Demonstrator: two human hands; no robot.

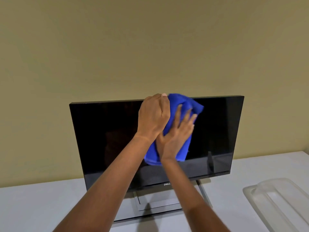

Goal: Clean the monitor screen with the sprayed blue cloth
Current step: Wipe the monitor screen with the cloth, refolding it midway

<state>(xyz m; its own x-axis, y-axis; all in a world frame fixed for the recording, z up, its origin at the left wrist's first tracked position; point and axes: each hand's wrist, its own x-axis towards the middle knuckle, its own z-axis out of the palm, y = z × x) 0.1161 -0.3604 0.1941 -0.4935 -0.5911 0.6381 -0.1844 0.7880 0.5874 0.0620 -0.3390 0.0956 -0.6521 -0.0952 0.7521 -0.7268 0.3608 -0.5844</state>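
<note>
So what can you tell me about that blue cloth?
The blue cloth is a bright, soft-looking, fuzzy rag, bunched and folded rather than spread flat. It lies against the upper middle of the dark monitor screen, its top reaching just past the screen's top edge and its lower end hanging down. The left hand grips its upper part near that edge, and the right hand presses flat on it with fingers spread. Whether it is damp cannot be seen.

monitor [103, 139] on table [41, 206], before wall [150, 39] | cloth [180, 104] on screen | tray [280, 198] right of monitor
</note>
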